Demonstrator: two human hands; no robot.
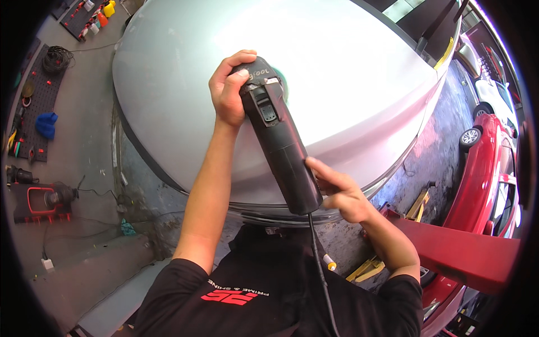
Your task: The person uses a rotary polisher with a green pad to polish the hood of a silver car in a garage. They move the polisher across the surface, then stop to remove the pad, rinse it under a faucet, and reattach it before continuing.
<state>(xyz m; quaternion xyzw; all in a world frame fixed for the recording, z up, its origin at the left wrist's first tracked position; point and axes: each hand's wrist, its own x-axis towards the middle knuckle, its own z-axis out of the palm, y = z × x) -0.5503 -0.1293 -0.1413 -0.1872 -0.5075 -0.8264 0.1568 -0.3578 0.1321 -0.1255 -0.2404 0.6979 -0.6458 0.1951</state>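
A black corded car polisher [283, 151] rests head-first on a glossy silver-white car panel [185, 95]. Part of its green pad [285, 84] shows past the right side of the head. My left hand [229, 90] is closed over the polisher's head, fingers across the top and thumb on the near side. At the rear of the body, my right hand [343, 194] grips the right side, forefinger laid along the casing and the other fingers curled beneath. From the rear end the black cord [318, 258] runs down over my dark shirt.
A red beam [460, 250] stands close by my right elbow. Past it is a red car [485, 168], with yellow metal supports [418, 205] on the floor. On the left wall, pegboards [42, 106] hold tools, a blue cloth [46, 124] and a coiled cable [57, 59].
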